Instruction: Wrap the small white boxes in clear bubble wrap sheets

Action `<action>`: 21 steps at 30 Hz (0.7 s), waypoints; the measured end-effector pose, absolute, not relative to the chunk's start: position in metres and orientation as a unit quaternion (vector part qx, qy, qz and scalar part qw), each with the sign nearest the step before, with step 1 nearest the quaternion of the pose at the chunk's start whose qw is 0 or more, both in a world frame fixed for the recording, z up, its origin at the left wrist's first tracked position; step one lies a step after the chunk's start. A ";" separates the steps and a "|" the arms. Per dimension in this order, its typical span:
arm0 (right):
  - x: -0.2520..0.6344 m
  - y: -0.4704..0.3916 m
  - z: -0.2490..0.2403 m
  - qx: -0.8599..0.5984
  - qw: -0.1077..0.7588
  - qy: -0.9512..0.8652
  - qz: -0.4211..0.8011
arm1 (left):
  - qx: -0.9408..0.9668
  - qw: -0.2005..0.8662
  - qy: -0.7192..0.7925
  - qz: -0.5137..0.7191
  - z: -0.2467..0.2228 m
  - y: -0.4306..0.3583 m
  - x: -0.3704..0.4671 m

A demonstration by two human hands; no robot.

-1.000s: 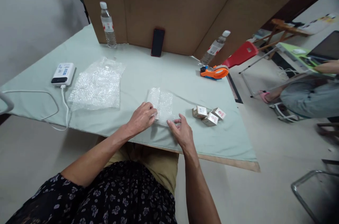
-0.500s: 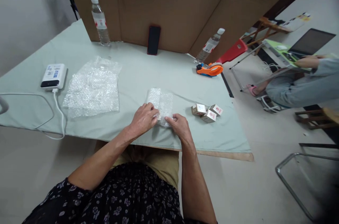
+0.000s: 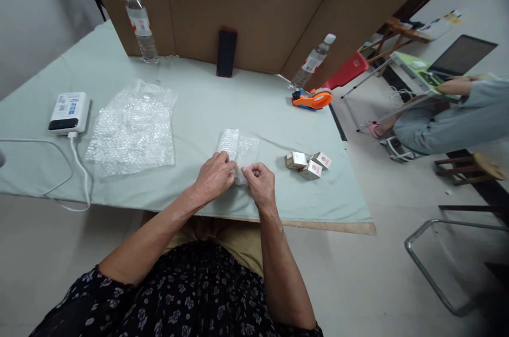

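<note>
At two hands [image 3: 216, 173] [image 3: 261, 183], bubble-wrap [image 3: 248, 150] (one piece)

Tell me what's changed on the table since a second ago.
The right hand has moved left, closer to the left hand; its spread thumb and fingers have closed together at the small piece of bubble wrap. The left hand stays on that piece. The large bubble wrap sheet, three small boxes, tape dispenser and phone stay put.

Wrap [image 3: 248, 147]: small, clear, bubbled sheet, denser along its left side, lying near the front edge of the desk [image 3: 194, 98].
</note>
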State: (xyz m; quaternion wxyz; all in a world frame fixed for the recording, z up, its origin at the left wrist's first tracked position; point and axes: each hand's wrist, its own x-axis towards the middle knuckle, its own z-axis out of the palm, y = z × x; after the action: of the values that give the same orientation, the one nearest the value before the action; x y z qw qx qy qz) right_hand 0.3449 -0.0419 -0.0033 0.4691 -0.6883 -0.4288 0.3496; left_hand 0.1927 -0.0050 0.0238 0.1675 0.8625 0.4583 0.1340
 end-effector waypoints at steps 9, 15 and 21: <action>0.326 -0.038 0.010 -0.655 0.448 -0.492 0.358 | 0.848 0.243 0.446 0.150 0.017 0.005 0.189; 0.336 -0.047 0.016 -0.634 0.399 -0.526 0.403 | 0.818 0.288 0.429 0.254 0.002 0.003 0.186; 0.340 -0.045 0.020 -0.613 0.298 -0.671 0.291 | 0.752 0.386 0.454 0.281 0.004 0.004 0.186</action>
State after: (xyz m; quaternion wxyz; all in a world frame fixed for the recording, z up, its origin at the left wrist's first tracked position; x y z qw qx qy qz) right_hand 0.3405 -0.0447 0.0203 0.2977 -0.6131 -0.6714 0.2910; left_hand 0.1864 0.0035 0.0039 0.3862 0.7525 0.4535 0.2810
